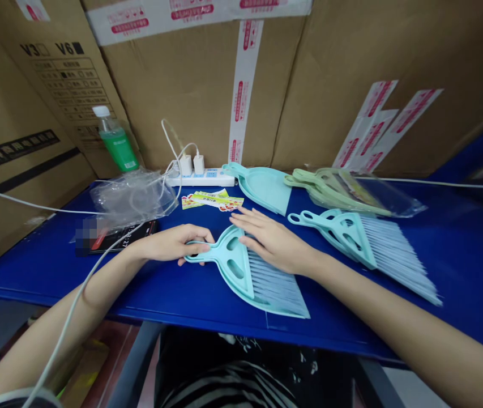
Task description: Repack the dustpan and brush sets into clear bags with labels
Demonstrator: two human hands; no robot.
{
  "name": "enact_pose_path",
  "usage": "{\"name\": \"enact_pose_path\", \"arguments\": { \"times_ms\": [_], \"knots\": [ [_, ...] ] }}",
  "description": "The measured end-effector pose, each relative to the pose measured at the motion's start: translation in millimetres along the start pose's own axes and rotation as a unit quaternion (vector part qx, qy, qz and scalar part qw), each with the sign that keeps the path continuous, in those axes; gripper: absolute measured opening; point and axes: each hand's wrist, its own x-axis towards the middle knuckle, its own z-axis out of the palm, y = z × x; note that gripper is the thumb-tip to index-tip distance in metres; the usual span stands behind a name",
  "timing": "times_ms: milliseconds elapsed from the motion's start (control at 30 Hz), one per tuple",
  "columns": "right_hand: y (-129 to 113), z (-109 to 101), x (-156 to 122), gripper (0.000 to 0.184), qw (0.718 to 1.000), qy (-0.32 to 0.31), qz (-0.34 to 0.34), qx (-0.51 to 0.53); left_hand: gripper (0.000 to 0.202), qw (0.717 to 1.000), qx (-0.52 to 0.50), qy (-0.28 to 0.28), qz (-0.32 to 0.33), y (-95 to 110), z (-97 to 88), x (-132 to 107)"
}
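A light-blue hand brush (273,283) with grey-blue bristles lies nested on a matching dustpan (228,280) near the table's front edge. Their handles point left, and my left hand (177,242) is closed around them, thumb on top. My right hand (277,241) lies flat over the far side of the brush, fingers stretched out and held loosely; it covers part of the bristles and head. To the right, light-blue hand brushes (358,238) overlap, bristles toward the lower right. Another light-blue dustpan (266,187) lies behind my right hand.
A green set in a clear bag (343,192) lies at the back right. Behind my left hand are paper labels (211,199), a power strip (207,179), crumpled plastic (135,195), a phone (128,238) and a bottle (116,141). A white cable (84,286) crosses my left arm.
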Motion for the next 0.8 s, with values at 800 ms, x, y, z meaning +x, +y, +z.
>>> {"name": "enact_pose_path", "arguments": {
  "times_ms": [800],
  "knots": [
    [20.5,-27.7,63.6,0.025,0.962,-0.067,0.009,-0.264,0.029,0.998,0.057,0.002,-0.003,-1.3,-1.6,-4.9]
  ]
}}
